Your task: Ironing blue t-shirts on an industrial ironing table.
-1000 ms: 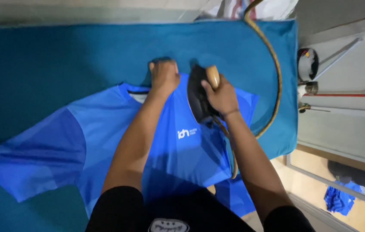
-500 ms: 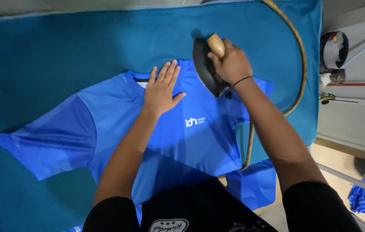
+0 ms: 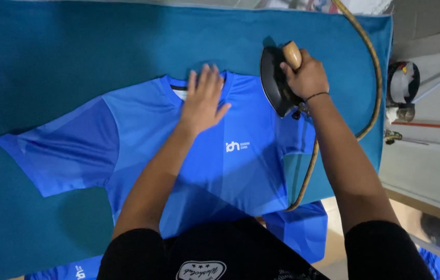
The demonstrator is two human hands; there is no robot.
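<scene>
two bare forearms on show here — short black sleeves ending above the elbows, black shirt with a white oval crest on the chest. right hand wears a thin dark band at the wrist — left hand wears nothing.

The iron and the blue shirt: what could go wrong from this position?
1. The left hand lies flat on the blue shirt near the collar, close to the iron; it might get burned.
2. The cord loops around the right hand and arm, and over the shirt's sleeve; it may snag or crease the fabric.
</scene>
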